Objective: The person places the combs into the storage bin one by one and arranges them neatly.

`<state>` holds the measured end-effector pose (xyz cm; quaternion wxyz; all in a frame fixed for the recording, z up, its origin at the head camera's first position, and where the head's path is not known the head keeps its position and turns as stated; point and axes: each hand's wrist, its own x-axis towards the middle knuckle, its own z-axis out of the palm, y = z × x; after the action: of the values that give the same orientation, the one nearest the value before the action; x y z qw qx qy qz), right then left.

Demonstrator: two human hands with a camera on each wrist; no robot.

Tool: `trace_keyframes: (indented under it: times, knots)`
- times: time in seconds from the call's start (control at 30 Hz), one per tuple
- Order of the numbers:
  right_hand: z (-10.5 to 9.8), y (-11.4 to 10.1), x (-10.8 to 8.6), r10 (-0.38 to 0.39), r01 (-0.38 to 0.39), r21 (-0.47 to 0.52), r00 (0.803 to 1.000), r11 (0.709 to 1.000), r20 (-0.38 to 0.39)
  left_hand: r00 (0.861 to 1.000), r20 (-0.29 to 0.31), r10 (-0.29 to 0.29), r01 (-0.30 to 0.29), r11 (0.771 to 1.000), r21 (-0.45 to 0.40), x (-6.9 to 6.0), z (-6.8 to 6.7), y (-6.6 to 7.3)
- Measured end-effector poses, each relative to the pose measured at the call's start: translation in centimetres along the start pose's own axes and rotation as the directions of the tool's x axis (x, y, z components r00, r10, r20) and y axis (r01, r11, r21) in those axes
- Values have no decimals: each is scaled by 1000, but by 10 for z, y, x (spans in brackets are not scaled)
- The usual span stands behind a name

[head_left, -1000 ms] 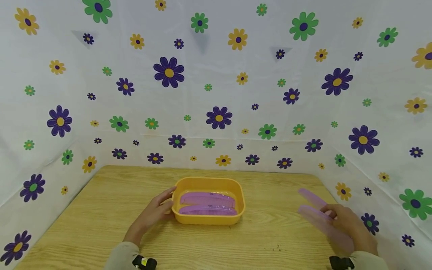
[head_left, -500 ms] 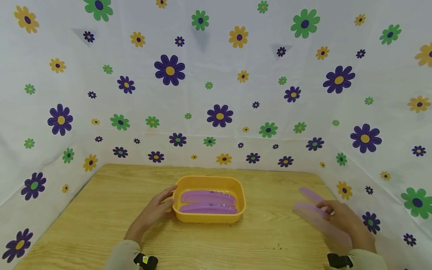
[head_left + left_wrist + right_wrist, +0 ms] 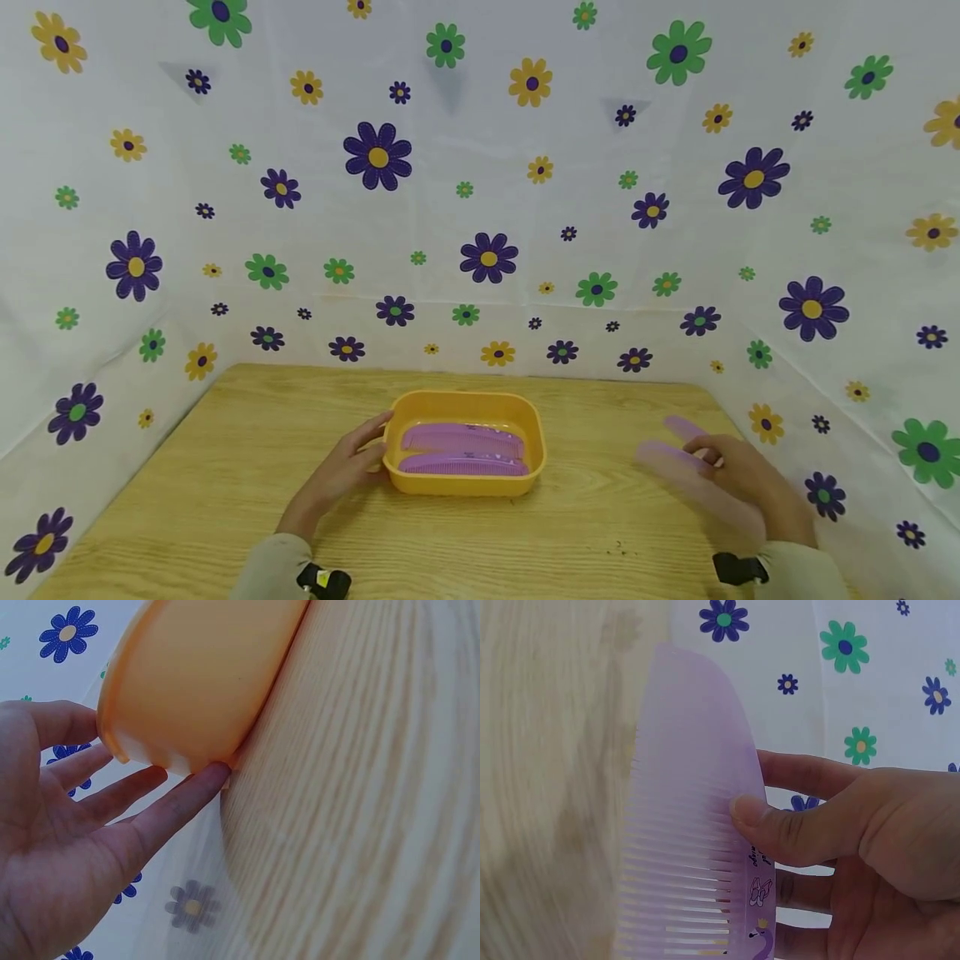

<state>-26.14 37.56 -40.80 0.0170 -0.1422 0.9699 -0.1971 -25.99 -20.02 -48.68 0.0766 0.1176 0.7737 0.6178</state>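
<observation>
**Lilac combs, with yellow basin**

Nearest, below the basin to either side: my pale sleeves, each wrist bearing a black strapped device. Dark specks, lower right of the basin.

My left hand, at the basin's left end: released, fingers extended, tips touching the outer wall. My right hand, well right of the basin: pinching a lilac comb, thumb on its face; printed spine with lettering, slippers and a crowned bird.

One yellow basin, rounded rectangle, upright on a wood-grain table. Inside it: a near comb and a far comb, both lengthwise, printed alike.

One further comb, right of the basin, partly hidden by my right hand; contact unclear.

Behind the basin: white flower-printed cloth.
</observation>
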Motion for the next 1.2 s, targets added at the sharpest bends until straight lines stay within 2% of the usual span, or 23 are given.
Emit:
trace_keyframes:
  times: [0.23,0.8,1.2]
  knots:
    - [-3,-15,11,-53,53,-27,998,998,-30,1000,0,1,-1,1000,-9,1,1,0]
    - [-10,-52,35,-79,79,-38,997,996,-7,1000,-12,-8,8,1000,-6,0,1,2]
    - [-17,-73,46,-133,131,-76,991,989,-32,1000,4,1,-1,1000,-11,0,1,2]
